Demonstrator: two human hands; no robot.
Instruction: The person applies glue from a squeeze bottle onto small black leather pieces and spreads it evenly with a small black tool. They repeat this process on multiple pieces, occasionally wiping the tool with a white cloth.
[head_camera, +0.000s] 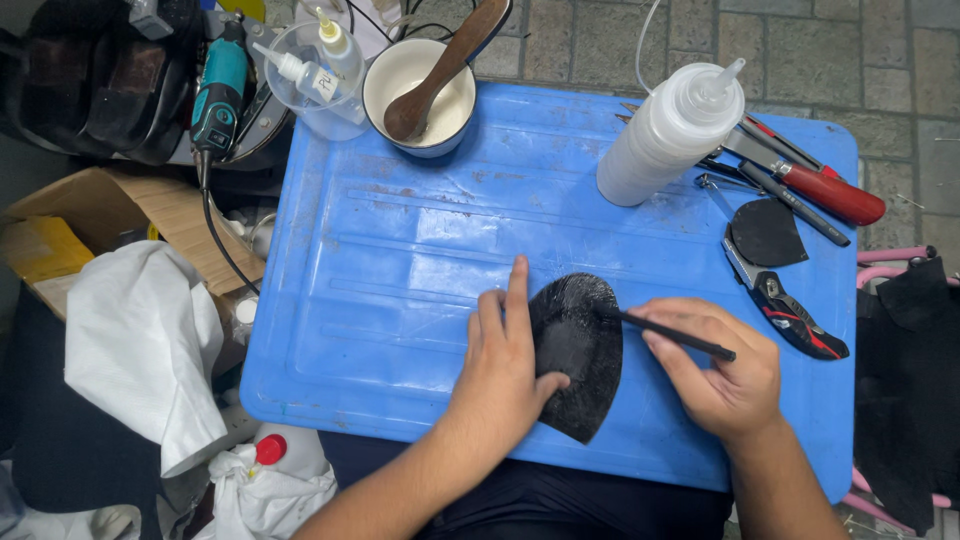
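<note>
In the head view, a black fan-shaped rubber piece (577, 352) was laid on the blue plastic board (400, 250), near its front edge. The piece was pinned by the left hand (505, 362), fingers spread flat along its left edge, thumb on its surface. A thin black brush (668, 333) was pinched in the right hand (718, 368), just right of the piece, tip touching its upper part. Behind the piece, a white squeeze bottle (670, 135) and a white bowl (418, 95) with a wooden spoon (445, 65) were set. A utility knife (790, 310) was left to the right.

Bare forearms, no sleeves, dark trousers
</note>
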